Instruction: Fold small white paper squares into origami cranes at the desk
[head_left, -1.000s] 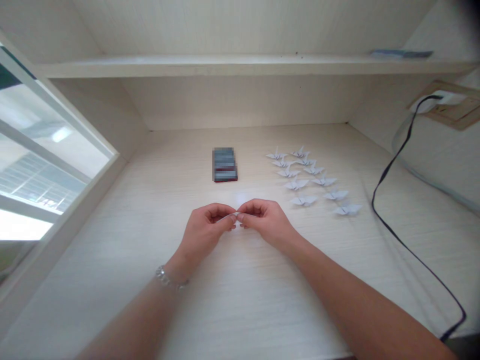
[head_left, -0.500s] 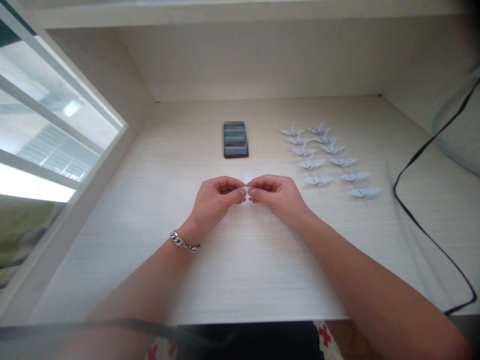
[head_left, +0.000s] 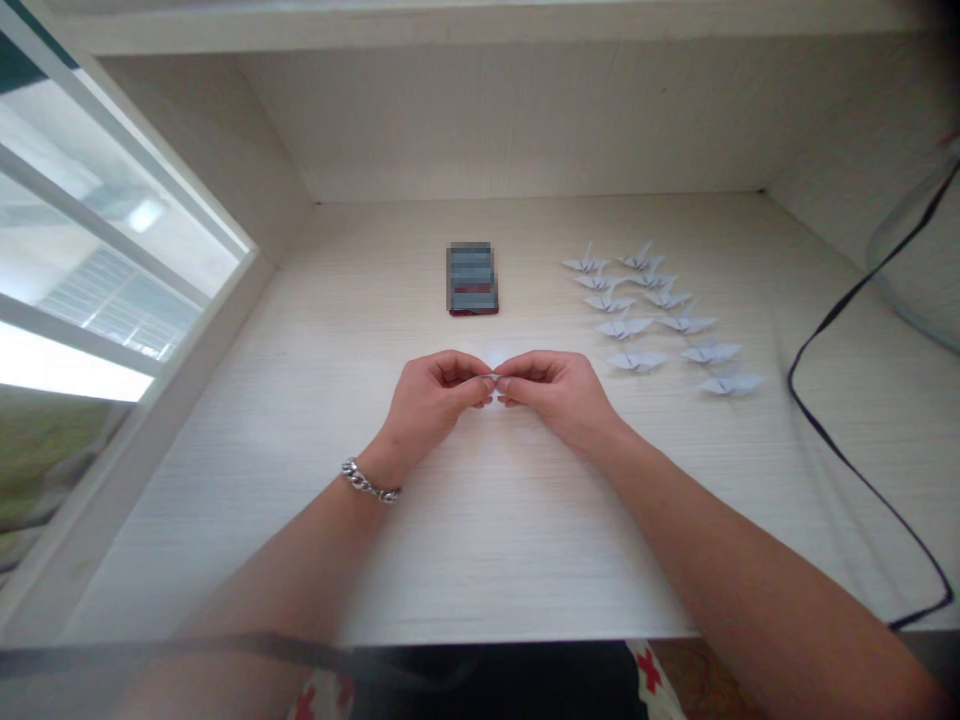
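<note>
Fingertip to fingertip over the middle of the desk, my left hand [head_left: 439, 388] and my right hand [head_left: 553, 388] pinch a small piece of white paper [head_left: 493, 377]. Only a thin sliver of the paper shows; the fingers hide the rest, so its folded shape cannot be made out. Both hands are closed, thumbs toward me. A chain bracelet [head_left: 369, 483] circles my left wrist. To the right of my right hand, several white paper cranes [head_left: 635, 362] stand in two slanting rows, apart from the hands.
A phone [head_left: 472, 280] with a blurred screen lies beyond my hands on the pale desk [head_left: 480, 540]. A black cable [head_left: 825, 430] bends down the right side. A window [head_left: 105, 240] borders the left, and a shelf edge [head_left: 480, 28] crosses the top.
The hands stay in nearly the same place, still pinching the paper. Their thumb tips look slightly closer together. Nothing else has visibly moved.
</note>
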